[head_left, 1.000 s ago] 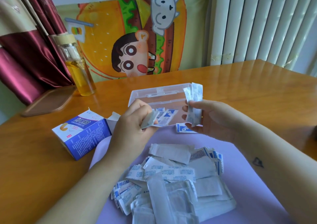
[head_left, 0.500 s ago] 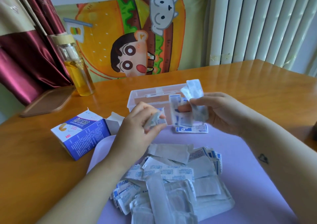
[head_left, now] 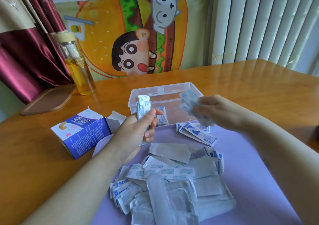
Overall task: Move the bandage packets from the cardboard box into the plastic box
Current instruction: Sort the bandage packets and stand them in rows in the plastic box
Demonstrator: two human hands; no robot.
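Bandage packets point(head_left: 144, 108) pinched upright in the left hand point(head_left: 136, 135), others, blurred, gripped in the right hand point(head_left: 219, 111), near the plastic box point(head_left: 165, 89).

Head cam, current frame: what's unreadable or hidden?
Head view only.
Blurred packets in right hand: motion blur; count, print unreadable.
Packet stack in left hand: fingers cover its lower part; count unclear.
Cardboard box interior: own walls and flaps hide any leftovers.
Dark object, right edge: cropped by frame.
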